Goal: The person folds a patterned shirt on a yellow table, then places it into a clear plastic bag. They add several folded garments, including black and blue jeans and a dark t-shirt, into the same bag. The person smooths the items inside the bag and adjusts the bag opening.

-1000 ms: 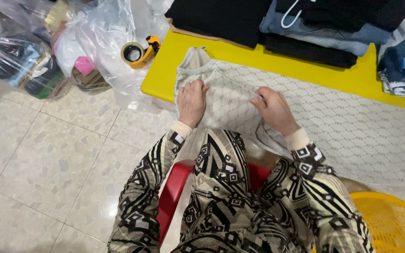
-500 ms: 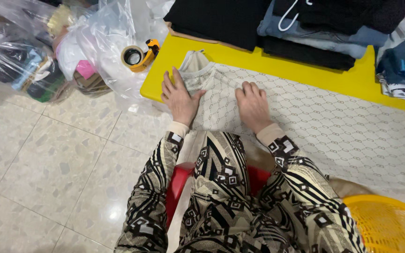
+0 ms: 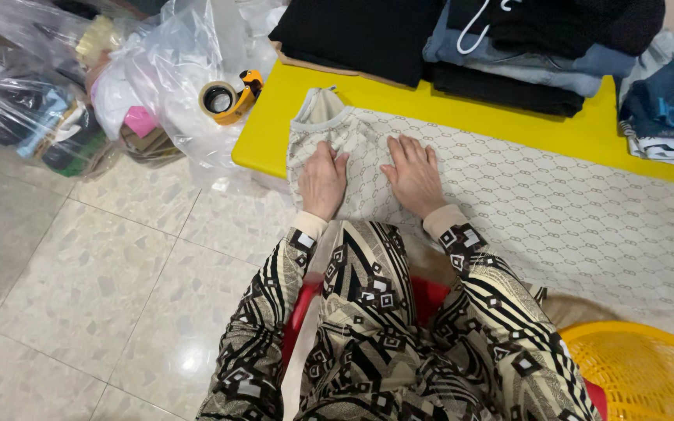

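Both your hands lie flat, palms down and fingers spread, holding nothing: your left hand (image 3: 323, 181) and right hand (image 3: 413, 175) press side by side on the cream patterned garment (image 3: 524, 210). The garment is spread across the near part of the low yellow table (image 3: 501, 121), its collar toward the table's left end. Folded dark clothes (image 3: 399, 35) are stacked along the table's far edge. A tape dispenser (image 3: 229, 98) rests just off the table's left corner against clear plastic bags (image 3: 79, 86) on the pale tiled floor (image 3: 95, 281). A yellow basket (image 3: 641, 374) sits at your right.
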